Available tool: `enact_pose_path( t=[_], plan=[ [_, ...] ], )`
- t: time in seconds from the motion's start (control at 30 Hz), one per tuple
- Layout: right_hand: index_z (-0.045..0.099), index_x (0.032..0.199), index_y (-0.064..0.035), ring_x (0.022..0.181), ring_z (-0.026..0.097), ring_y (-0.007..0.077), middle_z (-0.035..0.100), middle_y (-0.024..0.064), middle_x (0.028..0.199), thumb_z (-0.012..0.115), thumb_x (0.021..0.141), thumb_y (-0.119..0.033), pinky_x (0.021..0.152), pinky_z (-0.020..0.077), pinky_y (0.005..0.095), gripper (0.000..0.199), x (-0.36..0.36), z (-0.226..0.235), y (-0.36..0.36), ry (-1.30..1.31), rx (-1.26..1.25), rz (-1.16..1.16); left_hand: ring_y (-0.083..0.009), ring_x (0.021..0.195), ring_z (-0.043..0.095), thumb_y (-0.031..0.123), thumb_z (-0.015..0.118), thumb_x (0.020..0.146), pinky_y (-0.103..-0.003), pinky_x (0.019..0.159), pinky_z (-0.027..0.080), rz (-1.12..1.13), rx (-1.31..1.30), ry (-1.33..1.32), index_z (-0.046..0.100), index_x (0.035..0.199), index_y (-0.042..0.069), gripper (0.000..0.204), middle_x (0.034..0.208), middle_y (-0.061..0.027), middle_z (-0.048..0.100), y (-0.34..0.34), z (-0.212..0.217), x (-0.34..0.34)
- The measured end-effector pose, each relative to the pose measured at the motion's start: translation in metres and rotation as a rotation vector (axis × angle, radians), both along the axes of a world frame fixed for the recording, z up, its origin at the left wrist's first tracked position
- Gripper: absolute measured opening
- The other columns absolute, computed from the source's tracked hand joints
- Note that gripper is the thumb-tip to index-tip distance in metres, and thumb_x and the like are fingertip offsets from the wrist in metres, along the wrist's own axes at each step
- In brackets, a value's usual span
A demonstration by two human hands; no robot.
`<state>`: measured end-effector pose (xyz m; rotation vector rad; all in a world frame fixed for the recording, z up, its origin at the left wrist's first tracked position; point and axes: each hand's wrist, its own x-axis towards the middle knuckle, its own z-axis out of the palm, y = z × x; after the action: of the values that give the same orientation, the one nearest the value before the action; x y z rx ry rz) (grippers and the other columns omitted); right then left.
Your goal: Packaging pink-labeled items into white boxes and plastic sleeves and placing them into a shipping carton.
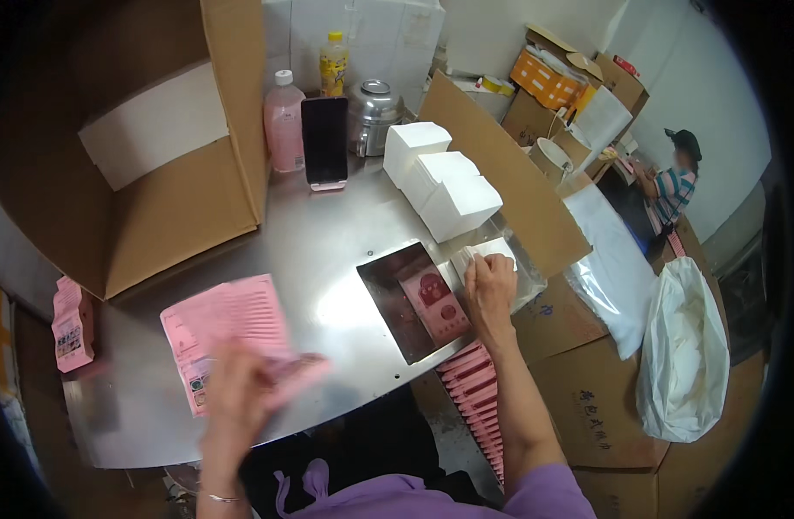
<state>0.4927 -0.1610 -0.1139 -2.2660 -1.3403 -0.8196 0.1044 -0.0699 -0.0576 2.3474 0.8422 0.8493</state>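
Note:
My left hand (234,389), blurred by motion, is at the front left of the metal table, pinching a pink printed paper sleeve (300,375). Beneath and beyond it lies a pile of similar pink printed sleeves (224,316). On the right, my right hand (490,290) has its fingers curled down on a low stack of white folded tissues (494,248), which sits on clear plastic film (528,275). Between the hands, a dark rectangular opening (388,298) in the tabletop shows a pink printed piece (434,303) inside.
A large open cardboard box (181,195) stands at the left. Several tall white tissue stacks (457,203) line a cardboard flap (501,164). A phone (325,138), bottles (284,121) and a metal pot (375,112) are behind. Pink packets (477,402) rise below; another person (676,186) is far right.

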Motion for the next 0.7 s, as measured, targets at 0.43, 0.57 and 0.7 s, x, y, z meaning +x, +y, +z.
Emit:
enact_pose_path(
  t=[0.43,0.57,0.7],
  plan=[
    [0.063,0.122,0.0003,0.108,0.059,0.0380,0.063,0.0185,0.115,0.059,0.083,0.005,0.093,0.0483,0.0473,0.039,-0.007,0.000,-0.011,0.099,0.150,0.231,-0.0345,0.089,0.055,0.001,0.070,0.081,-0.044,0.077,0.046,-0.255,0.166,0.024,0.060,0.101,0.001,0.022,0.098,-0.0167,0.054,-0.037,-0.065,0.086],
    [0.063,0.121,-0.0006,0.118,0.061,0.0394,0.063,0.0215,0.121,0.061,0.087,-0.004,0.109,0.0412,0.0556,0.034,-0.128,-0.016,-0.036,0.286,-0.093,0.889,-0.0409,0.118,0.052,0.021,0.078,0.070,-0.047,0.086,0.044,-0.153,0.118,0.035,0.058,0.122,-0.003,0.061,0.130,-0.0239,0.053,-0.027,-0.050,0.070],
    [0.064,0.111,0.0055,0.102,0.064,0.0326,0.063,0.0192,0.109,0.061,0.083,-0.012,0.106,0.0379,0.0666,0.034,-0.150,0.000,-0.009,0.025,-0.094,0.811,-0.0433,0.134,0.041,0.040,0.083,0.064,-0.051,0.092,0.037,-0.008,0.206,0.198,0.055,0.134,0.003,0.083,0.150,-0.0255,0.040,-0.030,-0.054,0.076]
  ],
)
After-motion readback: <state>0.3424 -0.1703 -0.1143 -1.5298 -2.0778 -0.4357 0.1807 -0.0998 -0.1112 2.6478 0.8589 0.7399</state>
